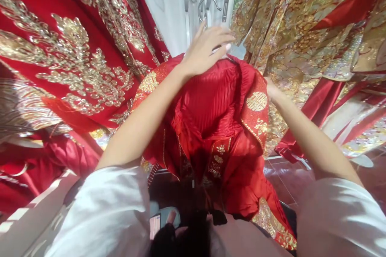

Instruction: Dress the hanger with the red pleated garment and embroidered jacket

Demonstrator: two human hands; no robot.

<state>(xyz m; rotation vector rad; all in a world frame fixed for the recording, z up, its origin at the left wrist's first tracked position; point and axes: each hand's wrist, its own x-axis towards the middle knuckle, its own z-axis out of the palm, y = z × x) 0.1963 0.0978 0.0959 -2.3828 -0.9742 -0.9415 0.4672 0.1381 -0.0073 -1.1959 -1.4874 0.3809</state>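
A red jacket (250, 152) with gold embroidery and a pleated red lining hangs in front of me, its front parted. From its neck rises a metal hanger (217, 4) with a curved hook. My left hand (208, 46) is closed around the hanger's neck just below the hook, over the collar; its fingers are slightly blurred. At the jacket's right shoulder is my right hand (271, 89), touching the outer side. Its fingers are hidden behind the cloth, so their grip does not show.
Red garments with gold sequins (72, 44) hang close on the left. Gold patterned garments (301, 36) crowd the right. Pale metal rails (187, 4) stand behind the hook. Below are a tiled floor (286, 178) and a lit phone (155, 227).
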